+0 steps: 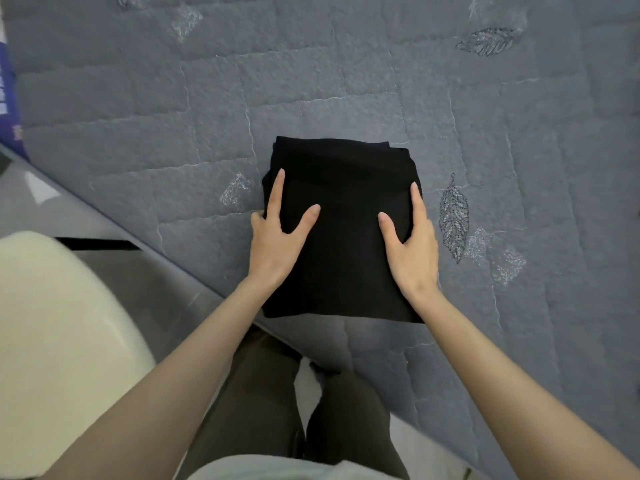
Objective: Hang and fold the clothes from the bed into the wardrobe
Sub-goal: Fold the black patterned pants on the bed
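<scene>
**Both hands on a folded black garment at the bed's near edge**

Head view: a folded black garment lies flat as a neat rectangle on the bed, which is covered by a grey quilted spread. The garment sits close to the bed's near edge, which runs on a slant. Its near-left corner reaches that edge, and it is well away from the far side.

The left hand is on the garment's left side. Its forefinger lies straight along the left edge and its thumb is spread across the top. Its other fingers curl round the edge of the cloth, so this hand has hold of the garment.

The right hand mirrors it on the right side, with the forefinger straight along the right edge and the thumb spread flat on top. Its other fingers are hidden past the edge, so I cannot tell whether it grips the cloth or only presses on it.

An embroidered leaf on the spread lies just beside the right hand.

The person's dark trousers show below, against the bed's near edge. To the left is a glossy grey floor with a cream rounded object on it. A blue item shows at the left border, by the bed's left edge.
</scene>
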`<state>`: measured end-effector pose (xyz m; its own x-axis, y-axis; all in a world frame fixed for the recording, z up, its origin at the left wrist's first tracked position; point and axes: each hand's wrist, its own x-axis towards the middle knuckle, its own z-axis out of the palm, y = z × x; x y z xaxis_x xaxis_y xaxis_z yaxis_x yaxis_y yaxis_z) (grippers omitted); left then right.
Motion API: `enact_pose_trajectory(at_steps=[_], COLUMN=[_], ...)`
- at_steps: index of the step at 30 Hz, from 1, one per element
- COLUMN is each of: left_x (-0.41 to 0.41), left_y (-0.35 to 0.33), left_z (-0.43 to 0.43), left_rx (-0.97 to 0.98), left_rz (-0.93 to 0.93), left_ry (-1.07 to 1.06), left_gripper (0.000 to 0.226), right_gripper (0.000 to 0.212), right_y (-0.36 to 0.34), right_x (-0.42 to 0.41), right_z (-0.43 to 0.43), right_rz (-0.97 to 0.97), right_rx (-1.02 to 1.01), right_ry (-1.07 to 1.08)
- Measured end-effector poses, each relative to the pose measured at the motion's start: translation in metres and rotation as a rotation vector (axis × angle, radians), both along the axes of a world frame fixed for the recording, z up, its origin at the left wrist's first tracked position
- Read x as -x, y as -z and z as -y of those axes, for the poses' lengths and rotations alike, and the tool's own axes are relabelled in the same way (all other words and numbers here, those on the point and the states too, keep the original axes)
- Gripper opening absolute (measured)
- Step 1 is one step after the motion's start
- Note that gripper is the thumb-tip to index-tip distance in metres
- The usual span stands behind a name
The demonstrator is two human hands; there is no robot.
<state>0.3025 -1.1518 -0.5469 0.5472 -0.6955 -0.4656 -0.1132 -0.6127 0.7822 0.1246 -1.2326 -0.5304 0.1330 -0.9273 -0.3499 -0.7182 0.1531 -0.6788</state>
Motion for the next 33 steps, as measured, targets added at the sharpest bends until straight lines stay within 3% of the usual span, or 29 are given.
enact_pose_trajectory(at_steps=[8, 17, 23, 33], left_x=[0.016, 0.052, 0.069, 0.128], left_y=[-0.085, -0.173, -0.237, -0.319], left_z=[-0.125, -0.286, -0.41, -0.626], left_rx=[0.077, 0.142, 0.215, 0.158], left_rz=[0.064, 0.173, 0.25, 0.409], left_ry=[-0.257, -0.714, -0.996, -1.389], left_gripper=[0.075, 0.074, 0.076, 0.072], right_gripper=[0.066, 0.065, 0.064, 0.062], right_y=[-0.079, -0.167, -0.223, -0.299], right_x=[-0.009, -0.041, -0.081, -0.102], right_z=[-0.075, -0.183, -0.29, -0.51], right_rz=[0.142, 0.262, 0.323, 0.453], right_rx=[0.036, 0.058, 0.077, 0.068], right_ry=[-0.3, -0.737, -1.035, -1.485])
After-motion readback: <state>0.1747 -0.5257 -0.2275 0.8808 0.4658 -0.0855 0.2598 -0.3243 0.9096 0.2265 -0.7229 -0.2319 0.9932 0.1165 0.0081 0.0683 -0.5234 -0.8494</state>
